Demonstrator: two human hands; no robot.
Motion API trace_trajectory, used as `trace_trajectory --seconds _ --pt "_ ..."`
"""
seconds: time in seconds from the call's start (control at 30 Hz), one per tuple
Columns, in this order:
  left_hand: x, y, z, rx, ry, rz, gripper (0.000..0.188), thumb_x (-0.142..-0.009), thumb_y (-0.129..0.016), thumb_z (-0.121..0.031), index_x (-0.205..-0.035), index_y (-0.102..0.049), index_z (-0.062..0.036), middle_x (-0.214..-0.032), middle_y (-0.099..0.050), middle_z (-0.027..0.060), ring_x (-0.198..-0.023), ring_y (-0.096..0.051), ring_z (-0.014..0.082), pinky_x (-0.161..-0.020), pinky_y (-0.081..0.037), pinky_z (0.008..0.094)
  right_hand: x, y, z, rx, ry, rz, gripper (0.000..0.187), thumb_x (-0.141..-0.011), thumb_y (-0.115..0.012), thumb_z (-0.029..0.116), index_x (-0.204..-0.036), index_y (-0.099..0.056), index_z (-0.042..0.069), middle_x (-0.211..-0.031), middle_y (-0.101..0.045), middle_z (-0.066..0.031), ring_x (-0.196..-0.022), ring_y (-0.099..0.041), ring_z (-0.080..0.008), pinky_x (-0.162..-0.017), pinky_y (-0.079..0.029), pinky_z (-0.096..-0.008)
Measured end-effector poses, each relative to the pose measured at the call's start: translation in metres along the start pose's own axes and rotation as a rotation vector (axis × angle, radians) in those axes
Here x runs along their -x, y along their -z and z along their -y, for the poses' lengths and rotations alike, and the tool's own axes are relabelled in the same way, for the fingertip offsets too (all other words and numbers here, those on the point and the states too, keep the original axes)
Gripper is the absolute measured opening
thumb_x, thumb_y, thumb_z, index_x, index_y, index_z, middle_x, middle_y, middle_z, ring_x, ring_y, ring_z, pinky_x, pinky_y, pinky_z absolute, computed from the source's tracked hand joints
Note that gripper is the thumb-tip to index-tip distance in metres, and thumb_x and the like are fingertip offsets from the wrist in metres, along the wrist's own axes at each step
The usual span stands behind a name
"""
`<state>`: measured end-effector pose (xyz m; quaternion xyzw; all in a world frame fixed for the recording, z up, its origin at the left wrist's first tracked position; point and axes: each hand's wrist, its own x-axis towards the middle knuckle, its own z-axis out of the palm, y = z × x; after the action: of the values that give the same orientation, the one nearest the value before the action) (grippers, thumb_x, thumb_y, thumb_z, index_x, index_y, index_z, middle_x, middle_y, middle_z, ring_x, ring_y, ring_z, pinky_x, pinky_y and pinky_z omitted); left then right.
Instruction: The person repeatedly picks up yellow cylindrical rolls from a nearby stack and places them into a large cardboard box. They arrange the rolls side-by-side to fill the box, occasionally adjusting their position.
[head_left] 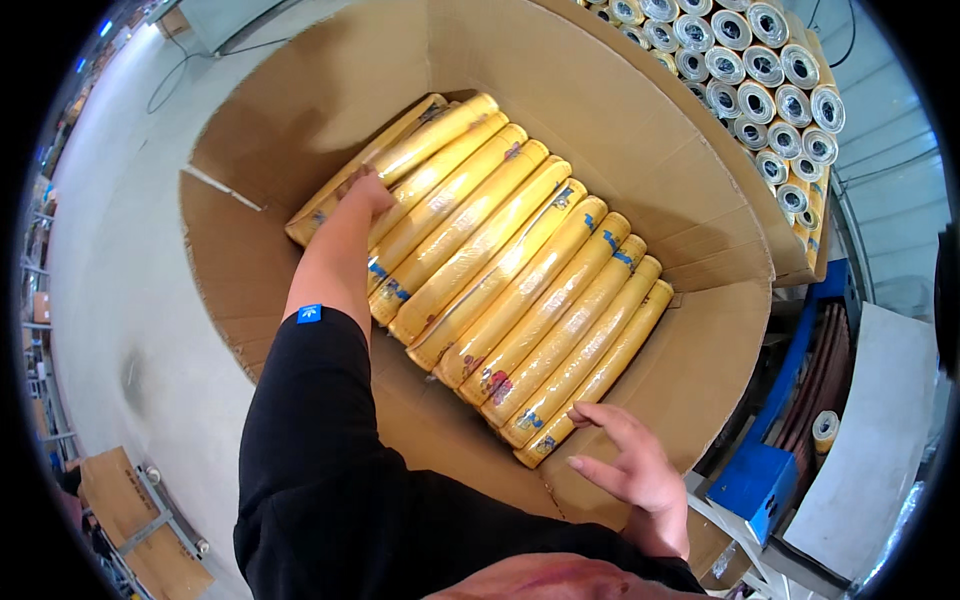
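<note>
Yellow rolls in clear plastic wrap lie side by side in a slanting row inside a large cardboard box. My left hand reaches to the far left of the row. It is closed around the lower end of one yellow roll, though its fingers are partly hidden. Beyond that hand, another roll rests along the box's left side. My right hand hovers near the row's right end, thumb and fingers apart, holding nothing. Its fingertips are close to the last roll.
Past the box's right wall, many more rolls are stacked with round ends showing. A blue-framed machine and a pale metal sheet stand at the right. A flat cardboard piece lies on a rack at lower left.
</note>
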<state>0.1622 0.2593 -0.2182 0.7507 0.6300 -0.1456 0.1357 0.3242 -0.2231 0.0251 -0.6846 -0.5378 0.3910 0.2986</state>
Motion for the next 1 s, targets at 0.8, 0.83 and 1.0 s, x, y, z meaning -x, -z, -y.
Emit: trace_trajectory --seconds 0.8,0.83,1.0 --pt "-0.003 -0.012 0.007 0.192 -0.198 0.210 0.053 -0.087 -0.052 -0.026 -0.134 -0.041 -0.0025 -0.131 -0.051 0.0187 -0.119 -0.052 0.0293 -0.098 -0.039 0.0446 0.008 0.005 -0.001 -0.349 0.217 -0.365 0.066 -0.081 -0.070 0.027 -0.136 -0.039 0.004 -0.128 -0.050 -0.0141 -0.110 -0.053 -0.0254 -0.094 -0.042 -0.0377" --pt "0.018 0.015 -0.002 0.209 -0.265 0.258 0.052 -0.087 -0.051 -0.025 -0.133 -0.042 -0.0018 -0.131 -0.051 0.0192 -0.118 -0.053 0.0301 -0.097 -0.041 0.0421 0.014 0.010 0.001 -0.643 0.354 -0.517 0.067 -0.084 -0.066 0.029 -0.138 -0.035 0.004 -0.132 -0.047 -0.0128 -0.113 -0.051 -0.0244 -0.095 -0.040 -0.0379" --pt "0.057 0.096 0.049 -0.108 -0.708 -0.074 0.038 -0.080 -0.057 -0.021 -0.112 -0.054 0.0005 -0.107 -0.061 0.0215 -0.098 -0.060 0.0342 -0.084 -0.046 0.0405 0.061 0.069 -0.058 -1.175 0.584 -1.399 0.075 -0.087 -0.059 0.043 -0.142 -0.027 0.004 -0.135 -0.042 -0.0131 -0.120 -0.044 -0.0238 -0.100 -0.036 -0.0379"
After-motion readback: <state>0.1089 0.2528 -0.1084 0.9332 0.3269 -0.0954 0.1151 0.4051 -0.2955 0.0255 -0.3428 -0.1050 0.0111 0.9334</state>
